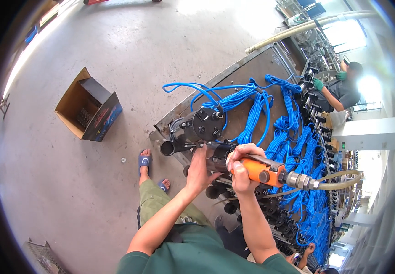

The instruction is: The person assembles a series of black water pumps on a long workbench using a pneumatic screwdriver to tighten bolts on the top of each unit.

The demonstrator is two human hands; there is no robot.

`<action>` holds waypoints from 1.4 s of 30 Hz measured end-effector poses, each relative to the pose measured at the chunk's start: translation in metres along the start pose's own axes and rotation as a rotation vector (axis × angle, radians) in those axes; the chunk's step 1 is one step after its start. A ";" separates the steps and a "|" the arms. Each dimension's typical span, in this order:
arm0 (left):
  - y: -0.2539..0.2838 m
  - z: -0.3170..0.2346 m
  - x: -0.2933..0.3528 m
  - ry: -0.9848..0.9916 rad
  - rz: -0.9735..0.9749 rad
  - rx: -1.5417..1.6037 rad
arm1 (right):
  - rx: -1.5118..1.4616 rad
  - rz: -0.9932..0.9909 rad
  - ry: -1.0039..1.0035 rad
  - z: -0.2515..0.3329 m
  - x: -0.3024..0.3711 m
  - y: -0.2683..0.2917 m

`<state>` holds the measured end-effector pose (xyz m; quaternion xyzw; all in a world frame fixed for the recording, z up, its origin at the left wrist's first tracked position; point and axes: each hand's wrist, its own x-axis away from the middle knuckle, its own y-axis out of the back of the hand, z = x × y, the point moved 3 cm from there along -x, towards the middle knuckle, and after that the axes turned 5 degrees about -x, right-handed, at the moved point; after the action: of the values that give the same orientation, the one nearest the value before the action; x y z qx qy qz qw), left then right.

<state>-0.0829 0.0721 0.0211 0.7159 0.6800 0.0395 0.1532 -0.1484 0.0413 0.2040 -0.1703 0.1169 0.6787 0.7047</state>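
My right hand (243, 169) is wrapped round an orange air wrench (257, 171), its fingers over the dark front part of the body. A metal coupling (300, 181) joins the tool's rear to a pale hose (343, 184). Where the tool's front end meets the work is hard to make out. My left hand (198, 171) grips a black cylindrical part (216, 157) just ahead of the tool, fingers at its far side and thumb nearer me. Beyond the hands stands a black cylindrical housing (205, 124) with a round bolted cap, a blue cable leading from its top.
Bundled blue cables (252, 116) cover much of the metal-edged bench (234, 75). A row of black units (275, 214) runs down its near side. An open cardboard box (89, 109) stands on the floor at left. Across the bench, a person (343, 91) wears green gloves.
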 end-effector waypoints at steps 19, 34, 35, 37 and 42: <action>-0.007 -0.010 -0.006 0.082 0.060 -0.099 | -0.146 -0.198 -0.036 0.037 -0.011 0.020; -0.017 0.017 0.004 0.011 0.045 -0.256 | 0.102 -0.375 0.076 0.007 -0.013 0.104; -0.014 0.019 0.006 0.054 0.057 -0.243 | 0.091 -0.395 0.099 0.005 -0.012 0.101; -0.013 0.014 0.005 0.084 0.078 -0.242 | 0.167 -0.391 0.119 0.012 -0.010 0.097; -0.004 -0.005 0.003 0.051 0.114 -0.190 | -0.204 -0.347 -0.065 0.027 0.049 0.083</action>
<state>-0.0880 0.0756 0.0245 0.7343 0.6353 0.1307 0.2005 -0.2300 0.0984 0.2029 -0.2362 -0.0062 0.5606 0.7937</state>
